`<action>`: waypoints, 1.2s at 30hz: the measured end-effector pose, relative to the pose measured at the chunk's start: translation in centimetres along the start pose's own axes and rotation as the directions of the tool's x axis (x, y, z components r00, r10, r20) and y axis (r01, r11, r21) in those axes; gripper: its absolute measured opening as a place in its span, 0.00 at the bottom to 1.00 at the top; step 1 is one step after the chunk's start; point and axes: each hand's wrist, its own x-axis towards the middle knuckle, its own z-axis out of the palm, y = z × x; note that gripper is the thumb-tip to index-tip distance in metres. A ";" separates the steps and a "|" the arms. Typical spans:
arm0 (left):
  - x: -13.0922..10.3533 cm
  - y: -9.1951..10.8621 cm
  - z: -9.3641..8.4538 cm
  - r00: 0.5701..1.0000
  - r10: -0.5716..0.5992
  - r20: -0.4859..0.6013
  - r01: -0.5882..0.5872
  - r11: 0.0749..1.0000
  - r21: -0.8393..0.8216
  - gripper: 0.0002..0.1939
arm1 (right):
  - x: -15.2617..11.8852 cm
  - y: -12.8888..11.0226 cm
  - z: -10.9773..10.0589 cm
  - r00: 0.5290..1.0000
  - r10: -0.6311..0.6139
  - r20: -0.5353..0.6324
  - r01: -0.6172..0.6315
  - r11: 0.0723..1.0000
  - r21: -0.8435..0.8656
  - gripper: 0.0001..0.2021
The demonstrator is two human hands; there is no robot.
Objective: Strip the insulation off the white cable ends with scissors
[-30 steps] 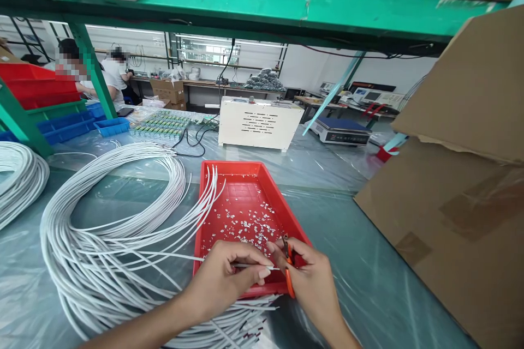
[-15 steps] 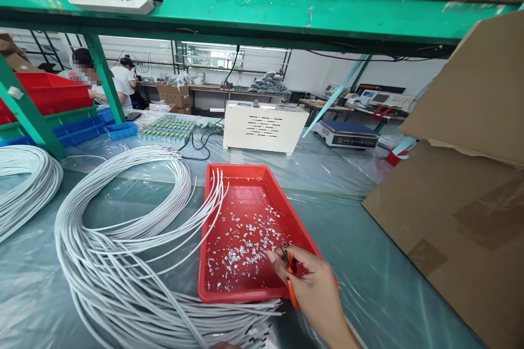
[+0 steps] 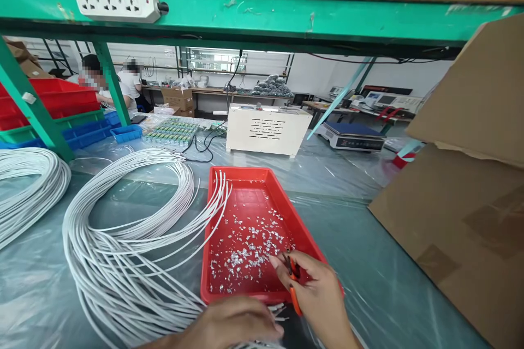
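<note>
My right hand [image 3: 321, 297] is closed around small cutters [image 3: 294, 299] with orange handles. Their dark jaws point up over the near right part of a red tray [image 3: 203, 278]. Silvery foil scraps [image 3: 241, 256] are scattered on the tray floor. Below the tray's near edge, my left hand [image 3: 233, 322] reaches over the ends of white cables [image 3: 135, 278], slightly blurred, its fingers bent and close together. Whether a cable is held underneath is hidden. The cables form a large coil left of the tray, and several of their ends hang over its left wall.
A second white cable coil [image 3: 36, 196] lies at far left. Beyond the tray stands a cream box [image 3: 266, 131] with slots, with a scale [image 3: 350, 136] to its right. Cardboard [image 3: 462, 218] borders the right side. A green shelf beam [image 3: 262, 16] crosses above. Two people sit farther back.
My left hand has risen from the bottom edge over the cable ends. My right hand still grips the cutters at the tray. The whole view has shifted slightly.
</note>
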 end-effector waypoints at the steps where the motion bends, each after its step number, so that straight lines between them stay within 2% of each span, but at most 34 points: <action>1: 0.7 0.5 -0.7 0.998 -0.017 -0.064 0.020 0.998 0.054 0.17 | 0.0 0.0 0.0 1.000 -0.002 -0.001 0.002 1.000 0.004 0.13; 3: 2.2 1.0 -2.1 0.968 -0.136 -0.212 0.184 0.956 0.227 0.14 | 0.0 0.0 0.0 1.000 -0.005 0.001 0.005 1.000 0.013 0.13; 5: 3.9 0.6 -3.6 0.938 -0.185 -0.292 0.299 0.859 0.415 0.14 | 0.0 -0.1 -0.1 1.000 -0.003 0.006 0.003 1.000 0.020 0.12; 7: 5.5 -0.3 -4.8 0.874 -0.268 -0.405 0.459 0.731 0.505 0.16 | 0.0 -0.1 0.0 1.000 0.002 0.005 -0.002 1.000 0.023 0.12; 9: 6.9 -1.4 -5.7 0.782 -0.385 -0.490 0.606 0.653 0.454 0.19 | 0.0 0.0 0.0 1.000 0.003 0.004 -0.003 1.000 0.019 0.12; 10: 7.4 -2.0 -6.0 0.759 -0.408 -0.508 0.634 0.643 0.430 0.21 | 0.0 0.0 0.0 1.000 0.002 0.005 -0.002 1.000 0.017 0.12; 12: 8.1 -2.9 -6.4 0.737 -0.422 -0.527 0.651 0.654 0.386 0.23 | 0.0 0.0 0.0 1.000 0.000 0.009 0.000 1.000 0.006 0.13; 16: 8.7 -4.3 -6.7 0.715 -0.415 -0.563 0.628 0.734 0.257 0.25 | 0.1 -0.1 -0.1 1.000 0.005 0.018 -0.005 1.000 -0.016 0.15; 19: 9.0 -4.4 -6.8 0.722 -0.460 -0.518 0.580 0.810 0.090 0.23 | 0.1 -0.1 -0.1 1.000 0.013 0.016 -0.013 1.000 -0.004 0.14; 22: 9.1 -3.6 -6.3 0.769 -0.490 -0.410 0.506 0.859 -0.078 0.22 | 0.3 0.0 -0.1 1.000 0.019 0.001 -0.019 0.999 0.026 0.12; 25: 8.9 -2.2 -5.0 0.802 -0.486 -0.349 0.450 0.874 -0.184 0.20 | 0.5 0.1 -0.4 1.000 0.015 -0.012 -0.014 0.999 0.029 0.10; 29: 8.2 -1.2 -3.0 0.796 -0.509 -0.328 0.397 0.848 -0.352 0.16 | 0.7 0.2 -1.0 0.998 -0.007 -0.062 0.003 0.998 -0.063 0.13; 31: 7.9 -1.1 -2.3 0.800 -0.502 -0.329 0.366 0.843 -0.395 0.14 | 0.7 0.3 -1.2 0.996 -0.028 -0.089 0.015 0.990 -0.142 0.15; 36: 7.7 -0.9 -1.8 0.807 -0.451 -0.382 0.321 0.877 -0.358 0.11 | 0.7 0.4 -1.5 0.992 -0.044 -0.117 0.011 0.964 -0.267 0.19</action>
